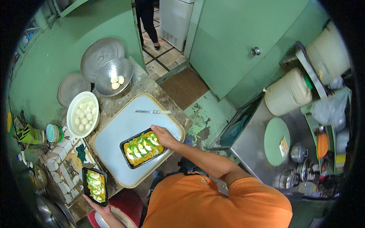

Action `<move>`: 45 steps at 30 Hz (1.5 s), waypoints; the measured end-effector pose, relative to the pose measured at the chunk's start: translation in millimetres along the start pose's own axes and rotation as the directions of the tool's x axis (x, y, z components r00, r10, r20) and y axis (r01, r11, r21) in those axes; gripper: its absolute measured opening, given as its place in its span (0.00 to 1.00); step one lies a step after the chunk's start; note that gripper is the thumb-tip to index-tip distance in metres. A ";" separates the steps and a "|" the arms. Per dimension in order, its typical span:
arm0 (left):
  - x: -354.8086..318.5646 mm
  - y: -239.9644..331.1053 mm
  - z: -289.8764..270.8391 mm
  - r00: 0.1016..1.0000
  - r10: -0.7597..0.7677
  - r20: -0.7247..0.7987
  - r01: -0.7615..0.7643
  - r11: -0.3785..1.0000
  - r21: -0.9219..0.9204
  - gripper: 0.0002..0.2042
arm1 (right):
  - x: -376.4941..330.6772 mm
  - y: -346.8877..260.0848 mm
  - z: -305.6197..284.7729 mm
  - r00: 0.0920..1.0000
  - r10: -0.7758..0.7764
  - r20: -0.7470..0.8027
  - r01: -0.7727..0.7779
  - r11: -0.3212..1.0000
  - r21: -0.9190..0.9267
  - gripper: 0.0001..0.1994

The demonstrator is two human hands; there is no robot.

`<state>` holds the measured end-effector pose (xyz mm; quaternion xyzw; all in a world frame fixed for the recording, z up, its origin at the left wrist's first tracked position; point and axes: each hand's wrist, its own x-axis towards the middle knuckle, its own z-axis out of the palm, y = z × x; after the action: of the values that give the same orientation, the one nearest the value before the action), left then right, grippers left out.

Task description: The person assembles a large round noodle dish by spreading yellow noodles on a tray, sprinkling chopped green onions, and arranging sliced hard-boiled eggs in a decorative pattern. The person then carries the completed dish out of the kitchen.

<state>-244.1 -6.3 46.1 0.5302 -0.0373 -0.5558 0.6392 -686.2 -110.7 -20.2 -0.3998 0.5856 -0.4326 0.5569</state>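
Note:
My right hand (162, 136) grips the right end of a black rectangular food tray (148, 160), over a pale blue board with a worn rim (108, 133). Egg wedges and green pepper strips (142, 147) top the orange-yellow food in it. At the lower left, my left hand (98, 205) holds a second black tray (84, 181) by its near end. It carries similar egg pieces and greens, and its far end is by the tiled ledge. A knife with a pale handle (152, 112) lies across the far part of the board.
Behind the board stand a white bowl of peeled eggs (71, 110) and a metal colander (104, 81) holding several egg pieces. A red tub (133, 203) is below. On the right, a steel counter (249, 142) bears a green plate (272, 152). A person (147, 21) stands beyond the doorway.

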 end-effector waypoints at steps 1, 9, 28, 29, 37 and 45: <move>-12.7 -10.9 18.4 1.000 0.013 0.016 -0.013 1.000 -0.018 0.32 | 0.7 -11.2 -17.3 1.000 -0.019 -0.016 0.020 0.999 0.028 0.29; -43.4 -114.2 179.1 0.990 -0.067 0.122 0.086 0.983 -0.164 0.31 | 49.7 -69.0 -170.3 0.977 0.133 -0.166 -0.094 0.970 0.225 0.31; 14.0 -220.4 564.4 0.822 -0.145 0.550 0.245 0.963 -0.111 0.32 | 199.2 -229.9 -388.9 0.879 0.067 -0.473 0.079 0.956 0.283 0.24; 18.9 -222.4 584.5 0.834 -0.141 0.533 0.255 0.956 -0.147 0.32 | 212.9 -237.7 -392.9 0.872 0.058 -0.486 0.092 0.956 0.279 0.24; 70.5 -236.7 737.7 0.851 -0.081 0.518 0.208 0.959 -0.192 0.29 | 349.1 -294.5 -443.6 0.853 0.012 -0.522 0.136 0.961 0.243 0.25; 121.3 -265.0 820.2 0.891 0.001 0.454 0.170 0.926 -0.336 0.31 | 443.1 -279.6 -495.0 0.910 0.028 -0.413 0.102 0.951 0.291 0.24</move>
<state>-898.4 -571.5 146.5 0.2611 -0.0548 -0.6871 0.6759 -1210.6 -586.9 112.9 -0.2195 0.6078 -0.6031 0.4675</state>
